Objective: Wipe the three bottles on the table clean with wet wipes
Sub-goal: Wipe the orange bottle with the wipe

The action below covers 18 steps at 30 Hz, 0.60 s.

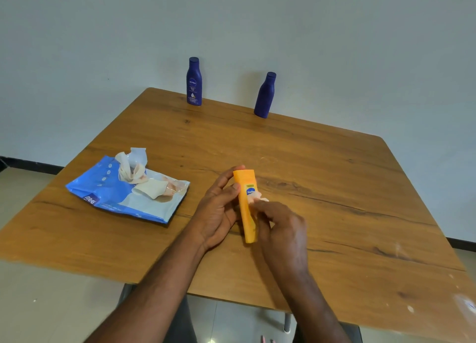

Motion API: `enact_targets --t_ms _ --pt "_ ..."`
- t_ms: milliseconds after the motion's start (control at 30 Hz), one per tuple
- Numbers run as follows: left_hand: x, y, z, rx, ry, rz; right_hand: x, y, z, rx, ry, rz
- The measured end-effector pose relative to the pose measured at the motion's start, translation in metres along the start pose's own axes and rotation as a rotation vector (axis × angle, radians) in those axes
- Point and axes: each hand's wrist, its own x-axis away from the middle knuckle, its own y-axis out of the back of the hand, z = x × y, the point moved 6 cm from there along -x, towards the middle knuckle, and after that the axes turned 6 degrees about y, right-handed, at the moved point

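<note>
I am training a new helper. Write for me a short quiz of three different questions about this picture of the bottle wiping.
1. True or false: the left hand holds the orange bottle.
2. Where does the right hand press the wet wipe? A) on the orange bottle's label B) on the table C) on the wipes pack
3. How many dark blue bottles stand at the table's far edge?

Key:
1. True.
2. A.
3. Two: the labelled blue bottle and the plain blue bottle.
</note>
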Motion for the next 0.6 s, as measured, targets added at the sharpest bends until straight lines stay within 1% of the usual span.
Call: enact_targets --t_ms 67,133,233,300,367,500,600 --pt "0.001 -0.003 0.001 -0.033 0.014 0.027 -0.014 0.004 -0.01 -0.052 -0.088 -0.044" --pt "0.002 -0.005 0.001 -0.057 0.019 0.045 -0.03 0.004 -0.009 -0.061 -0.109 -0.068" --pt "0.002 -0.005 0.0 -0.031 0.004 0.036 -0.041 -0.003 0.009 -0.024 0.004 -0.054" --pt "0.002 -0.003 -0.001 -0.013 -0.013 0.015 -0.03 -0.007 0.019 0.003 0.08 -0.035" --pt "0.0 0.0 0.0 -0.007 -0.018 -0.016 -0.009 -0.008 0.019 -0.018 0.088 0.002" --pt "-0.003 0.0 0.002 -0.015 -0.012 -0.02 0.01 0.0 -0.008 -0.305 -0.111 0.054" --pt "-0.003 -0.001 0.003 -0.022 0.0 -0.008 0.002 0.006 -0.014 -0.298 -0.149 0.029"
